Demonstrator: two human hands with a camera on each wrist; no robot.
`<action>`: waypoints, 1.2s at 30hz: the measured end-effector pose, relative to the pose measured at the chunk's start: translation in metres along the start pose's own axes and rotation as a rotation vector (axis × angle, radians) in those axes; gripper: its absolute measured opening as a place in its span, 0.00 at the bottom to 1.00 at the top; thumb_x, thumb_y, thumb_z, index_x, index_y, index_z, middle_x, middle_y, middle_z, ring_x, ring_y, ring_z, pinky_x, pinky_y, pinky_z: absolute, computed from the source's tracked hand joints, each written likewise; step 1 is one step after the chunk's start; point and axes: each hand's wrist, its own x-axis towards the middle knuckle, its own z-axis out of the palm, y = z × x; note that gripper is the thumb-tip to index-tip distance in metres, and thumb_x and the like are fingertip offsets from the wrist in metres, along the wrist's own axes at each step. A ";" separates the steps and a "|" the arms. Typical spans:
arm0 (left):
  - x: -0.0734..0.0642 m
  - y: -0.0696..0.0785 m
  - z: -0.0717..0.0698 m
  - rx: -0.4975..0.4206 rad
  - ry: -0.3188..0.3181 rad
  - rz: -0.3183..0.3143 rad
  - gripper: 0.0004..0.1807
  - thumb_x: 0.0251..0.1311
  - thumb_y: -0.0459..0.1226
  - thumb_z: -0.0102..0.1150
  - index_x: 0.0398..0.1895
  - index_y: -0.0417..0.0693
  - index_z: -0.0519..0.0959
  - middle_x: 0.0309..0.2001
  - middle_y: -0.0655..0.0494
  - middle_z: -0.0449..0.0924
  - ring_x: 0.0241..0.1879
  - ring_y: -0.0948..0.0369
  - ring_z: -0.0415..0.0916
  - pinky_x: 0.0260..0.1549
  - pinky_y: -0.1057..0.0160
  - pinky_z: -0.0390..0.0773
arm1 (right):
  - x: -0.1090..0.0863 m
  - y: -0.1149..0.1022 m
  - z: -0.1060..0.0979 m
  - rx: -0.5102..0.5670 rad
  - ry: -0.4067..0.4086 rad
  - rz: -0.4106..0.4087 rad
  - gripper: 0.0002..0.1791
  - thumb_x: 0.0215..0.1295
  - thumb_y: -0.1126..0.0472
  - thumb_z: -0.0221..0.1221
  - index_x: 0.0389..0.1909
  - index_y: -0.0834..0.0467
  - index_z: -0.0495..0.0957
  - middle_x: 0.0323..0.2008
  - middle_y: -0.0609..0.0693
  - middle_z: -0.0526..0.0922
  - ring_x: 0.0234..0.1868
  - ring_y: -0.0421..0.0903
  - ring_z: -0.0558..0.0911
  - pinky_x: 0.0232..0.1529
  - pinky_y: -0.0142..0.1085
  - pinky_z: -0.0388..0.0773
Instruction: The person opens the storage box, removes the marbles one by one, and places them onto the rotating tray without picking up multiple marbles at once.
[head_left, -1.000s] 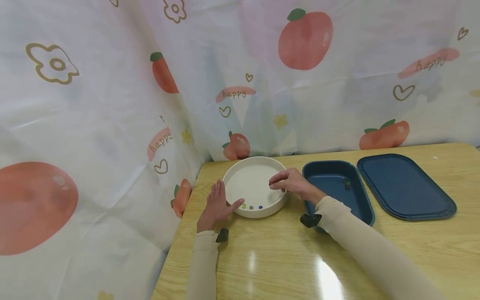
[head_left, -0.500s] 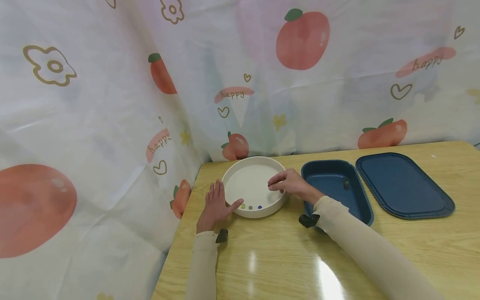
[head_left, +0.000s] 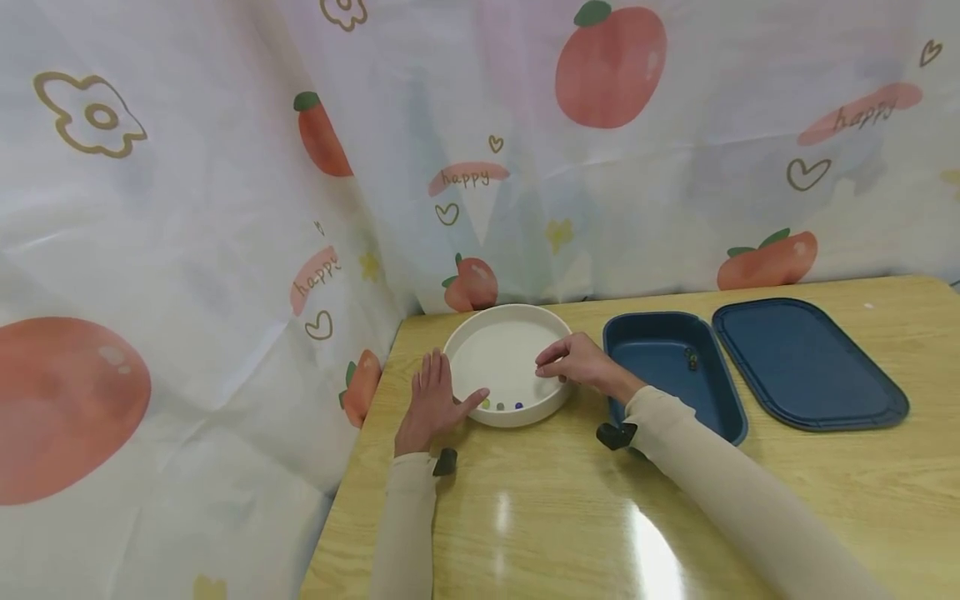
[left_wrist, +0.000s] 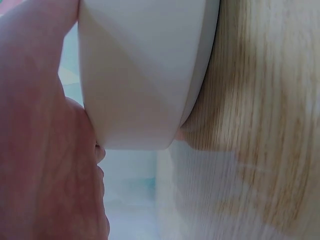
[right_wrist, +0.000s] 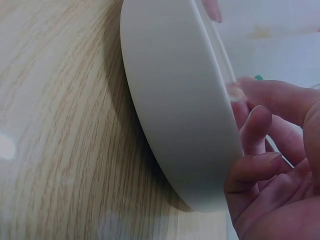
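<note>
A round white tray (head_left: 510,358) stands near the back of the table, its low wall filling much of both wrist views. My left hand (head_left: 432,402) rests at its left rim with fingers straight, the thumb reaching over the front edge. Inside, by the front wall, lie a yellow-green marble (head_left: 486,404), a greyish marble (head_left: 500,407) and a blue marble (head_left: 518,406). Over the right rim my right hand (head_left: 583,362) pinches a small marble, mostly hidden, between thumb and finger; the other fingers are curled by the wall.
A deep blue box (head_left: 731,400) stands right of the tray with several dark marbles (head_left: 691,359) in it, partly behind the right forearm. A flat blue lid (head_left: 810,362) lies further right. Printed curtains (head_left: 645,200) hang behind and left of the wooden table (head_left: 540,517).
The head view has tilted slightly, so the tray, box and hands sit a little higher in the picture. Both hands keep their places at the tray, and the marbles lie as before.
</note>
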 end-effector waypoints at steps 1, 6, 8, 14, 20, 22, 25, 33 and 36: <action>0.000 0.000 0.000 -0.002 0.000 -0.004 0.63 0.65 0.73 0.48 0.84 0.37 0.40 0.85 0.41 0.30 0.85 0.44 0.30 0.81 0.39 0.42 | 0.000 0.000 0.000 -0.002 0.003 0.001 0.17 0.63 0.62 0.70 0.50 0.68 0.87 0.32 0.47 0.90 0.27 0.40 0.76 0.30 0.30 0.74; 0.000 0.000 0.000 -0.007 0.010 -0.002 0.63 0.65 0.72 0.49 0.83 0.35 0.41 0.85 0.40 0.31 0.85 0.43 0.31 0.81 0.38 0.43 | 0.001 0.000 0.000 -0.011 0.005 0.001 0.17 0.64 0.62 0.70 0.50 0.68 0.86 0.30 0.45 0.89 0.27 0.40 0.76 0.30 0.30 0.74; 0.000 -0.001 0.001 -0.012 0.011 0.005 0.63 0.65 0.71 0.50 0.83 0.35 0.41 0.85 0.40 0.32 0.85 0.43 0.31 0.81 0.38 0.43 | 0.001 0.000 0.000 -0.007 0.005 0.000 0.17 0.65 0.62 0.69 0.51 0.68 0.86 0.30 0.45 0.88 0.27 0.40 0.76 0.30 0.30 0.74; 0.000 -0.004 0.002 -0.018 0.011 0.011 0.63 0.64 0.72 0.49 0.83 0.35 0.41 0.85 0.39 0.33 0.85 0.43 0.31 0.81 0.38 0.44 | -0.002 -0.002 -0.002 0.036 -0.006 0.021 0.19 0.67 0.59 0.68 0.54 0.67 0.85 0.34 0.49 0.88 0.29 0.42 0.78 0.28 0.32 0.72; 0.001 -0.002 0.000 -0.027 0.003 0.004 0.63 0.64 0.73 0.48 0.83 0.36 0.40 0.85 0.39 0.32 0.85 0.43 0.32 0.81 0.38 0.43 | -0.013 -0.006 -0.019 0.060 0.018 -0.010 0.22 0.70 0.56 0.66 0.57 0.66 0.82 0.41 0.52 0.88 0.34 0.44 0.81 0.33 0.36 0.77; 0.001 -0.001 -0.001 -0.033 -0.002 0.000 0.63 0.64 0.72 0.49 0.83 0.36 0.39 0.85 0.40 0.32 0.85 0.43 0.30 0.81 0.39 0.42 | -0.018 -0.007 -0.029 0.061 0.038 -0.024 0.22 0.71 0.56 0.66 0.58 0.66 0.82 0.42 0.52 0.87 0.34 0.44 0.81 0.32 0.36 0.76; 0.000 -0.001 -0.001 -0.029 -0.004 -0.006 0.63 0.65 0.72 0.48 0.83 0.36 0.39 0.85 0.40 0.32 0.85 0.44 0.30 0.81 0.39 0.42 | -0.025 -0.009 -0.046 0.057 0.072 -0.023 0.22 0.71 0.54 0.65 0.58 0.65 0.82 0.41 0.47 0.87 0.35 0.45 0.81 0.31 0.35 0.75; 0.003 -0.002 -0.002 -0.034 -0.006 -0.006 0.64 0.64 0.73 0.48 0.84 0.37 0.39 0.85 0.41 0.31 0.85 0.44 0.29 0.81 0.38 0.42 | -0.039 -0.003 -0.091 0.014 0.157 -0.010 0.23 0.72 0.51 0.65 0.59 0.62 0.81 0.40 0.40 0.87 0.36 0.43 0.83 0.34 0.38 0.80; 0.004 -0.002 0.000 -0.026 -0.019 -0.013 0.64 0.64 0.73 0.47 0.84 0.37 0.38 0.85 0.42 0.30 0.85 0.44 0.30 0.81 0.39 0.42 | -0.042 0.005 -0.103 -0.046 0.183 -0.006 0.23 0.72 0.51 0.64 0.59 0.63 0.81 0.43 0.45 0.88 0.37 0.46 0.84 0.35 0.39 0.81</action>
